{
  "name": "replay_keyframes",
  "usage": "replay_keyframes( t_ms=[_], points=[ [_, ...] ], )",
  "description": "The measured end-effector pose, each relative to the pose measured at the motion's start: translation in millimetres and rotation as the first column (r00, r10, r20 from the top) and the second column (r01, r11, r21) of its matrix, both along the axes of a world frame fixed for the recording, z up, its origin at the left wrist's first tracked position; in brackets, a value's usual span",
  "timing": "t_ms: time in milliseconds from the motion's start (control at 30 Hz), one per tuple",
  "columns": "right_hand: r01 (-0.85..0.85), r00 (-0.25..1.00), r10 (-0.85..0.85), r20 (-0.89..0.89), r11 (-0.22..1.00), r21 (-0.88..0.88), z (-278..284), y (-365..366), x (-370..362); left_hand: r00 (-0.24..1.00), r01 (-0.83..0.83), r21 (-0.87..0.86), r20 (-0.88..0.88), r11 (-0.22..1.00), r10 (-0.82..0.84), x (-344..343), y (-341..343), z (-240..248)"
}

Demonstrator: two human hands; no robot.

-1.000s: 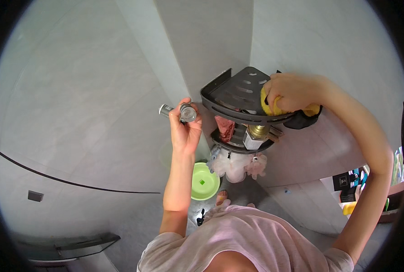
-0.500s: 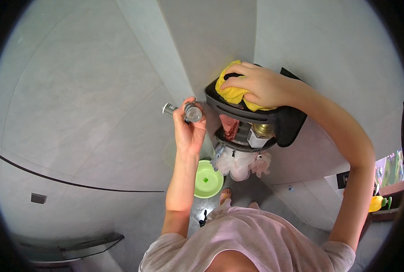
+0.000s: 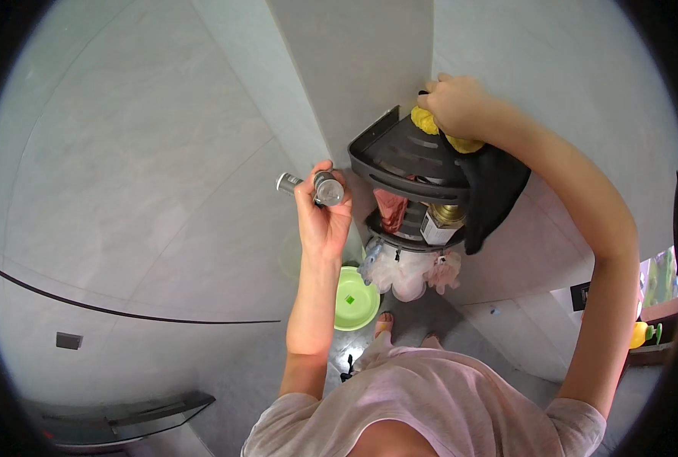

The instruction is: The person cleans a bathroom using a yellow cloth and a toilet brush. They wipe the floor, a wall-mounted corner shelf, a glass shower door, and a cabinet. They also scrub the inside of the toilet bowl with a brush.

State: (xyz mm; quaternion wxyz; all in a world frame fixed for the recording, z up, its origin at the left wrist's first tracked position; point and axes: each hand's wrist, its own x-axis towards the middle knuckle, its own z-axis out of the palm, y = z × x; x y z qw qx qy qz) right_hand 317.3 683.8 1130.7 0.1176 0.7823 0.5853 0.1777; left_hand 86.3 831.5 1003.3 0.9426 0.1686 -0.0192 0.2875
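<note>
Yellow cloth (image 3: 438, 129) sits bunched under the right hand (image 3: 454, 105), whose fingers press down on it at the back corner of the top tier of a black corner shelf (image 3: 400, 156) fixed where two grey tiled walls meet. The left hand (image 3: 322, 217) is raised just beside the shelf, fingers wrapped round a small clear bottle (image 3: 312, 186) (metal cap pointing left). Lower down, a second tier holds a jar (image 3: 438, 222); a green basin (image 3: 354, 297) stands on the floor.
</note>
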Motion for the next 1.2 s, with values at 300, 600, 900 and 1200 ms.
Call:
replay_keyframes(
  t_ms=[300,600,900,1200],
  points=[
    [0.137,0.976,-0.152,-0.157,0.985,-0.101,25.5,-15.6,-25.5,0.998,0.029,-0.008,0.057,1.000,-0.028,-1.6,1.0,-2.5],
    [0.355,0.891,-0.428,-0.151,0.864,-0.357,45.8,-36.2,-38.5,0.997,0.054,-0.020,0.059,0.998,-0.053,0.4,1.7,-2.0],
    [0.352,0.836,-0.472,-0.281,0.852,-0.387,53.4,-57.6,-31.9,0.995,0.059,-0.004,0.085,0.998,-0.058,0.3,4.6,-7.4],
    [-0.073,0.511,0.107,-0.853,0.994,0.081,29.6,-14.3,-56.2,0.997,0.037,0.059,-0.072,0.998,-0.033,-2.9,8.4,0.8]
  ],
)
